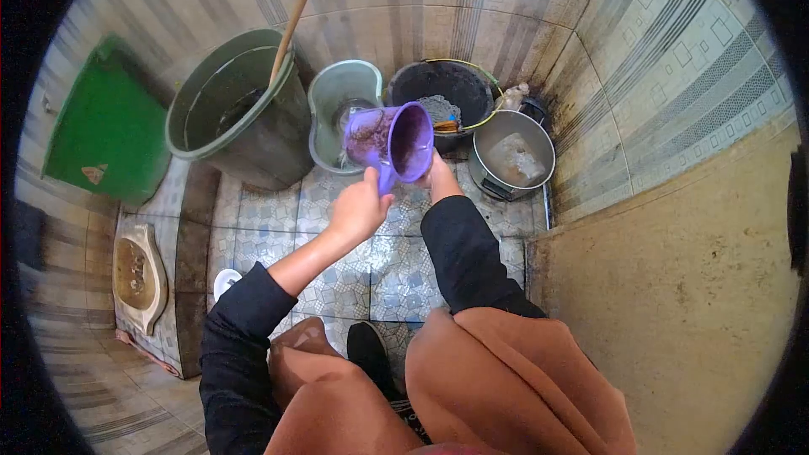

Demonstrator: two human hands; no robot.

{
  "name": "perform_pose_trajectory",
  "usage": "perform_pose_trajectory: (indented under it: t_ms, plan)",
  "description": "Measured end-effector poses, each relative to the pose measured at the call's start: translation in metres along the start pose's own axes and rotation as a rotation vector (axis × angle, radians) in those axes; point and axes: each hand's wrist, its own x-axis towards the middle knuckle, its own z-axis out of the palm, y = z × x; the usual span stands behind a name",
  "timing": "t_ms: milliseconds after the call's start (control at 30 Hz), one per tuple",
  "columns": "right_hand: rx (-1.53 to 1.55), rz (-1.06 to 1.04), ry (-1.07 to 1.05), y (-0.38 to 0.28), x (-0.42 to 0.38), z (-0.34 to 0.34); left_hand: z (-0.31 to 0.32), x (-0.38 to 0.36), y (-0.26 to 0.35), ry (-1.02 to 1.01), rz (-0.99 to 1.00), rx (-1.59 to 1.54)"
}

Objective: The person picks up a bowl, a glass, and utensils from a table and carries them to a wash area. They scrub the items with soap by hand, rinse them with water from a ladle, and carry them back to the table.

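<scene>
A purple water dipper (366, 136) is tilted on its side in the air, its round mouth toward the right. Its outer wall has dark brownish stains. My left hand (358, 206) is closed around the dipper's handle. At the lower right of the rim, my right hand (442, 180) holds the dipper's side, with most of its fingers hidden behind it. Just behind the dipper stands a pale green basin (324, 88), partly covered by it. A black bucket (407, 80) with a yellow handle and greyish contents is close behind to the right.
A metal pot (549, 160) with cloudy liquid stands at right. Left are a large grey-green bin (278, 139) with a wooden stick (297, 17), a green tub (109, 131) and a squat toilet (152, 316) on a raised step. A white round object (226, 280) lies on the tiled floor (337, 240).
</scene>
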Motion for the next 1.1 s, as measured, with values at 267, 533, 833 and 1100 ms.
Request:
perform_pose_trajectory:
  t_ms: [267, 533, 833, 1100]
  plan:
    - [-0.157, 0.017, -0.141, -0.005, -0.011, -0.007, -0.012, -0.009, 0.019, 0.042, 0.089, 0.054]
    - [-0.307, 0.058, -0.275, 0.005, -0.016, -0.027, -0.018, -0.011, 0.026, 0.046, 0.101, 0.083]
    - [-0.509, 0.093, -0.42, 0.001, -0.029, -0.035, -0.015, -0.014, 0.026, 0.036, 0.097, 0.088]
    - [-0.685, 0.113, -0.574, -0.003, -0.051, -0.009, 0.047, 0.013, -0.021, -0.055, 0.088, -0.686]
